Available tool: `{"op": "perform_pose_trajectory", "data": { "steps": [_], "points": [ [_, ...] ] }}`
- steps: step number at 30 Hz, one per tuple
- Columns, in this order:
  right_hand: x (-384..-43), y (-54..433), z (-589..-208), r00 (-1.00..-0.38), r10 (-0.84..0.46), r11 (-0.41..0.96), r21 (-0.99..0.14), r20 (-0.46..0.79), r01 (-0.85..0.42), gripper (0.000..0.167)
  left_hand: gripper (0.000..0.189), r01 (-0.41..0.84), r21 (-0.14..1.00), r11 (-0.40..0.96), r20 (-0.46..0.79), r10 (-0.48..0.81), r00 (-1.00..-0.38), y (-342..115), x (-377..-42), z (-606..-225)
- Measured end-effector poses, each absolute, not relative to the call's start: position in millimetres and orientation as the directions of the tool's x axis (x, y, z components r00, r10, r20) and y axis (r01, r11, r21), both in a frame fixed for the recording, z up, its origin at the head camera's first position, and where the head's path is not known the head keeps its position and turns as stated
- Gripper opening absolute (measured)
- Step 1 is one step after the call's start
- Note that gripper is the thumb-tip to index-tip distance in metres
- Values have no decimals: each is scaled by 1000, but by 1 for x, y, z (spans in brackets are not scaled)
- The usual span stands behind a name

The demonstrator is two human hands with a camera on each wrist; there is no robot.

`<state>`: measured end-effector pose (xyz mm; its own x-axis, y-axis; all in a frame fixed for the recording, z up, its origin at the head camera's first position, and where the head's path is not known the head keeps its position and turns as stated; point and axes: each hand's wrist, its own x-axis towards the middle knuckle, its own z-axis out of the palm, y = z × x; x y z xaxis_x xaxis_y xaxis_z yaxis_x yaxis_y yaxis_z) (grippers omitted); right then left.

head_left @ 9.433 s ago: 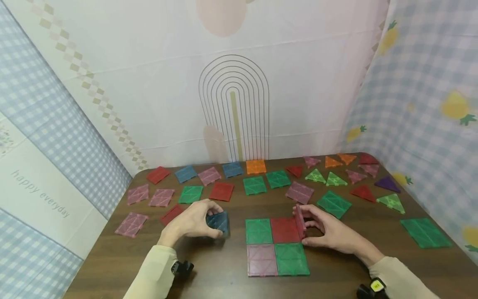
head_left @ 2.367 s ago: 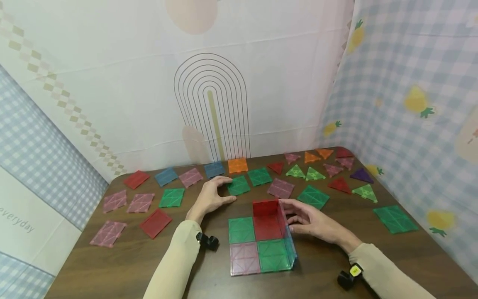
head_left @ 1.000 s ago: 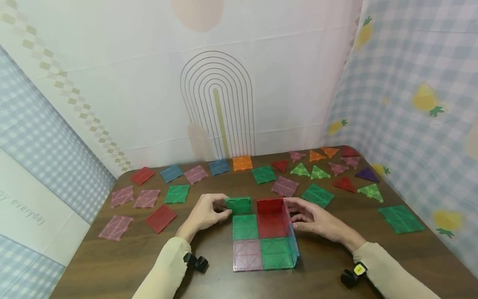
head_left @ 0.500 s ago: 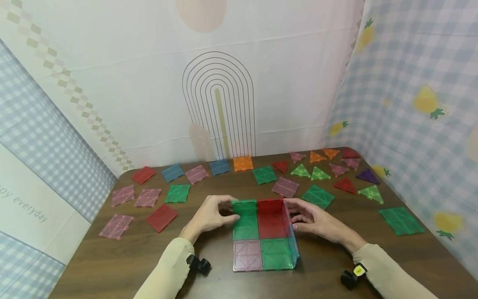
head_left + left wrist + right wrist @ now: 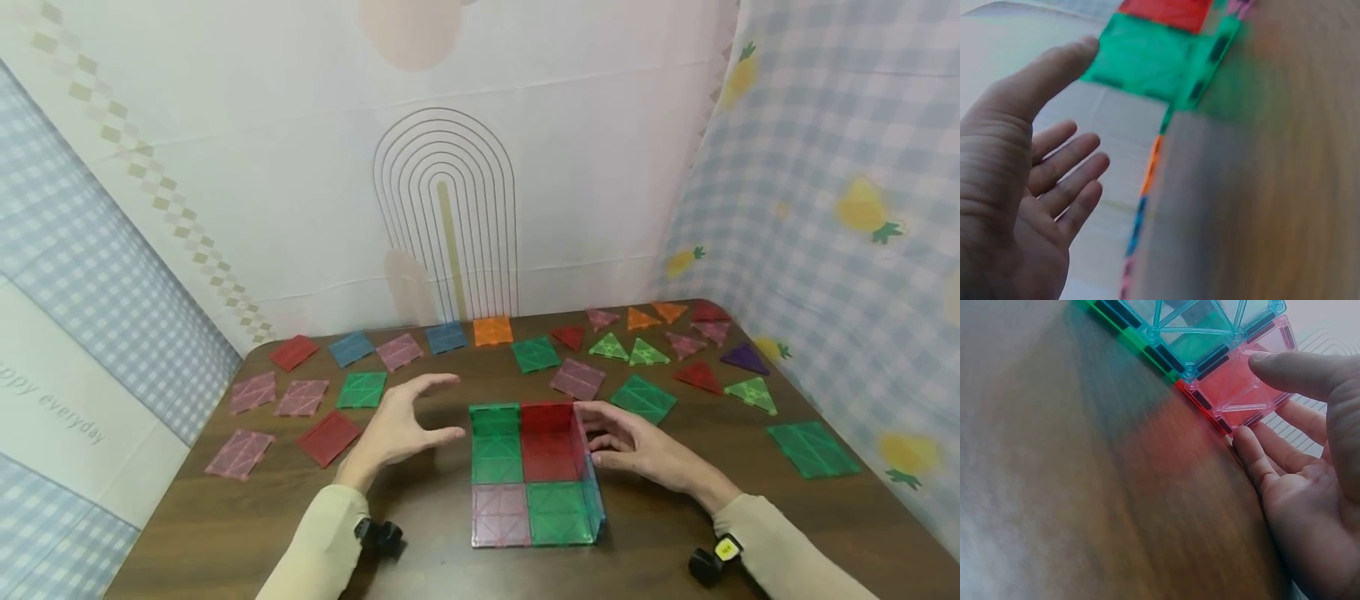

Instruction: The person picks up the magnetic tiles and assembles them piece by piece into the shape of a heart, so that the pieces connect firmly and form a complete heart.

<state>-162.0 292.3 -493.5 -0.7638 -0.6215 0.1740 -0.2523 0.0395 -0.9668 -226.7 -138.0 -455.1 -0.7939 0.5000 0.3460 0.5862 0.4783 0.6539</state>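
Flat on the table, a base of magnetic tiles joins a green tile, a red tile, a pink tile and another green tile. Along its back edge stand a green tile and a red tile. A pink tile and a blue tile stand on the right edge. My left hand is spread and bare, apart from the standing green tile on its left side. Thumb and fingertips of my right hand touch the standing pink tile from outside.
Loose square tiles, such as a red one and a pink one, lie left and behind. Several triangles, including a purple one, lie back right. A larger green tile is at far right. Patterned cloth hangs behind the table.
My left hand took a green tile from the back, stood it beside the standing red tile, then let go and drew left. The right hand stays at the right side of the build.
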Motion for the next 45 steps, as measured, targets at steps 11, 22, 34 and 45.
{"op": "perform_pose_trajectory", "data": {
  "steps": [11,22,34,45],
  "points": [
    [-162,293,-495,-753,-631,10,-968,187,-249,69,81,385,497,778,322,246,-914,-257,-193,-458],
    [-162,293,-497,-758,-626,10,-969,185,-246,66,85,265,479,837,227,173,-958,-284,-193,-472],
    [-164,294,-494,-758,-627,13,-970,180,-241,66,80,298,556,776,250,186,-950,-270,-190,-471],
    [-163,293,-494,-754,-630,5,-970,186,-243,67,85,402,815,417,243,385,-891,-192,-179,-465]
  ]
}}
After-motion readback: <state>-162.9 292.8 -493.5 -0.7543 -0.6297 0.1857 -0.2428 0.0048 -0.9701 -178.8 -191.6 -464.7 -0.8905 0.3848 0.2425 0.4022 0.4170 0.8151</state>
